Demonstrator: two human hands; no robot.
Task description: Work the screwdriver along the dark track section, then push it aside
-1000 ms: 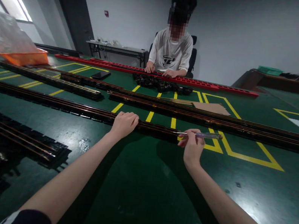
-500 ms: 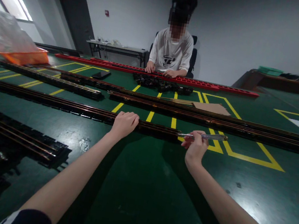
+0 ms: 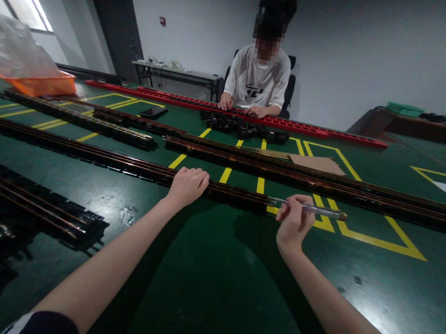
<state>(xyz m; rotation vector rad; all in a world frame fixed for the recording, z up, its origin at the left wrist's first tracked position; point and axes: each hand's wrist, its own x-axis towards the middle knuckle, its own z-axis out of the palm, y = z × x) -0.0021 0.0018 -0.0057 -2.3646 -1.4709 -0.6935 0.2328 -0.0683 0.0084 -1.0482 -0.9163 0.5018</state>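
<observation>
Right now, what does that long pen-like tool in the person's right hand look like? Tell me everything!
The screwdriver is thin, with a clear, see-through handle and a slim metal shaft. It lies almost level, just above the green table. The right hand pinches it near the shaft end, the handle pointing right over a yellow floor-style line. Its metal tip meets the end of the long dark rail that the left hand presses down.

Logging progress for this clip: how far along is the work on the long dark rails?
Looks done: a stack of rails lies at the left. In hand: the left hand grips the near rail while the right hand holds a screwdriver at its end. Seemingly left: more rails lie behind.
</observation>
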